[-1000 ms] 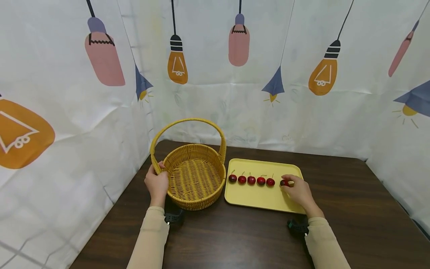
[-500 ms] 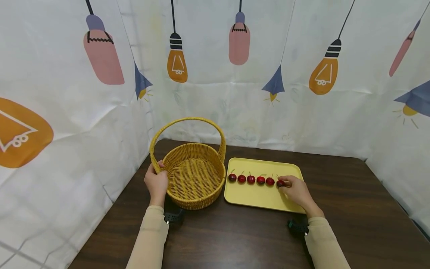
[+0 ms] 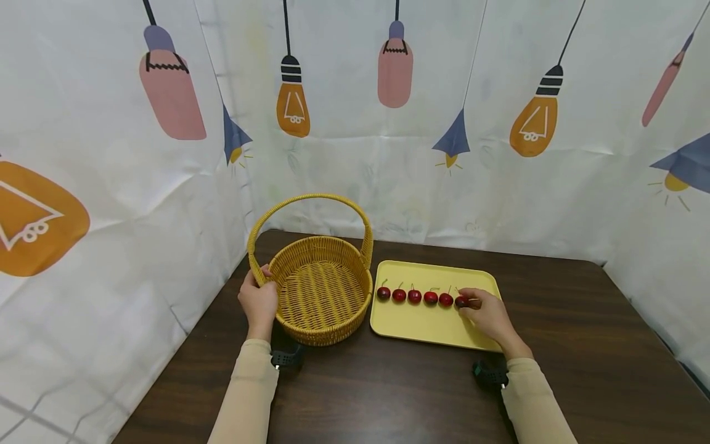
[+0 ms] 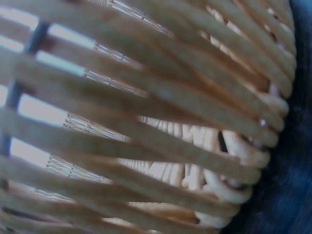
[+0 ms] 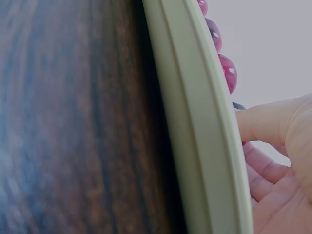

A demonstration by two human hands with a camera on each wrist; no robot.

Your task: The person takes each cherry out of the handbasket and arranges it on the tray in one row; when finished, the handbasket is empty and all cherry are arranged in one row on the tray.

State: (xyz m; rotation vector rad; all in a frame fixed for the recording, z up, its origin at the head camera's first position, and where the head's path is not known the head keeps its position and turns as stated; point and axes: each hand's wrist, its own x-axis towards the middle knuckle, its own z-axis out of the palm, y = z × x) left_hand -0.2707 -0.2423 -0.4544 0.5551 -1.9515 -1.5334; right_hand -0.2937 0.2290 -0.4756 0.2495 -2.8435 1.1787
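Observation:
My left hand (image 3: 260,303) grips the left side of a round yellow wicker basket (image 3: 324,336), at the foot of its tall arched handle (image 3: 310,198). In the left wrist view the basket's woven wall (image 4: 146,107) fills nearly everything and hides the hand. At the right end of a row, my right hand (image 3: 489,313) pinches a dark red cherry (image 3: 460,301) between thumb and fingers, over a yellow tray (image 3: 421,327). Several stemmed cherries (image 3: 414,296) lie in line to its left. The right wrist view shows the thumb (image 5: 265,122) behind the tray's rim (image 5: 204,122).
Both the basket and the tray stand on a dark wood table (image 3: 377,388), the tray close to the basket's right side. A white cloth printed with lamps (image 3: 355,160) hangs behind the table and along both sides.
My right hand has slid the pinched cherry left, up close to the end of the row. The left hand and basket have stayed where they were.

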